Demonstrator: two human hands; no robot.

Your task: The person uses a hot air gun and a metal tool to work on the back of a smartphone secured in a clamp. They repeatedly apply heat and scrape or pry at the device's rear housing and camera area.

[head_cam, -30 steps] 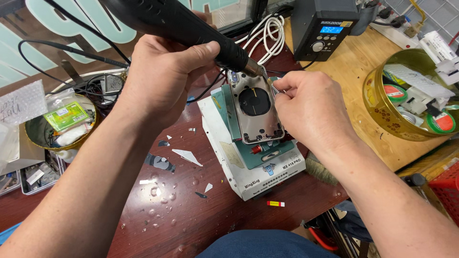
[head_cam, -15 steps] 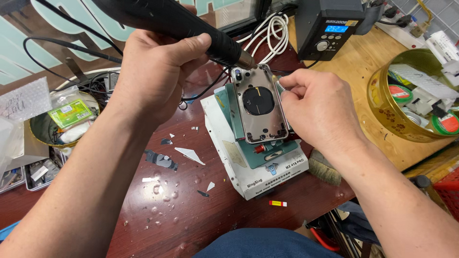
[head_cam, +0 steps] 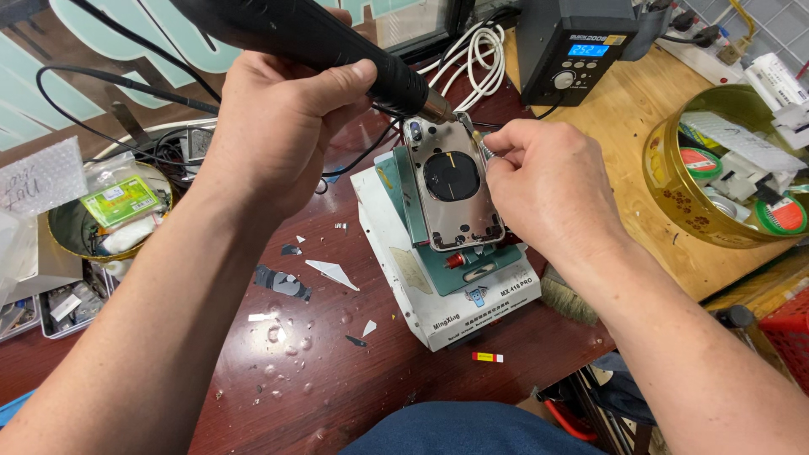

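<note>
**A:** Where are the hands?

**B:** The left hand (head_cam: 282,126) is closed around the black handle of a hot-air gun (head_cam: 320,42). Its metal nozzle points down and to the right, ending just beside the top left corner of a phone back housing (head_cam: 453,187). The right hand (head_cam: 552,181) is pinched shut on a thin metal tool (head_cam: 482,147), with the tip at the housing's top right edge, just past the fingertips.

**B:** And the housing itself?

**A:** It lies between the two hands, face down on a green pad atop a white heating platform (head_cam: 438,291). It shows a dark round coil at its centre.

**B:** How should this step be handled?

**A:** In my judgement, the nozzle should hover close without touching, while the tool works gently along the warmed edge. Glass shards (head_cam: 333,274) lie on the red-brown bench (head_cam: 337,379) below the left wrist. A soldering station (head_cam: 577,46) with a lit blue display stands beyond the right hand.
</note>
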